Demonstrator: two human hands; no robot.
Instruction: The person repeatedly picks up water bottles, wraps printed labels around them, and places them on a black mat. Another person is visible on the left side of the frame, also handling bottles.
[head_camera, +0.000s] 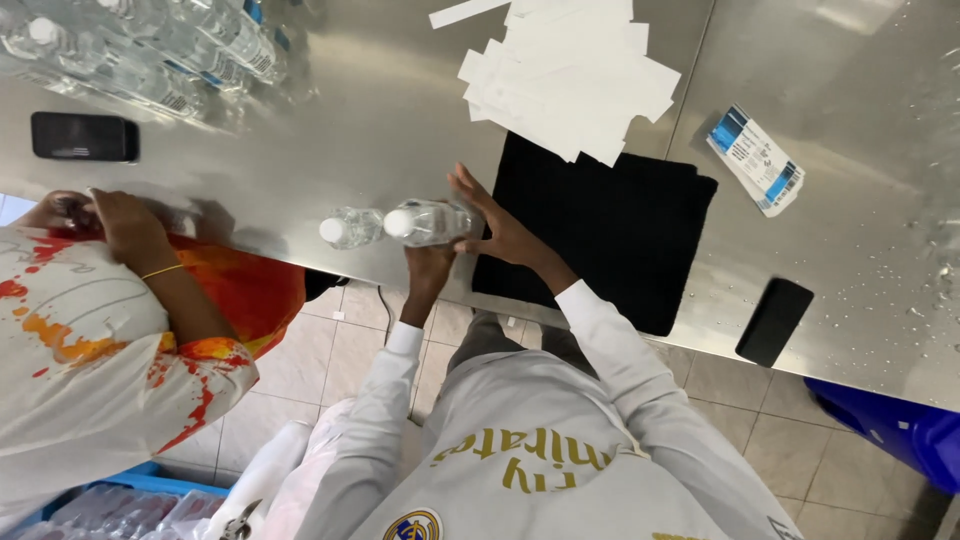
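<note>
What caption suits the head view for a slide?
Both hands, left and right, hold a clear bottle beside a second bottle on a steel table.

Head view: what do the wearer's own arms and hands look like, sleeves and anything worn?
Both arms are in long white sleeves of a white jersey with gold lettering and a round crest on the chest. The left sleeve ends in a snug white cuff at the wrist; the right sleeve does too. The left hand and right hand are bare: no gloves, and no rings or watch can be seen.
</note>
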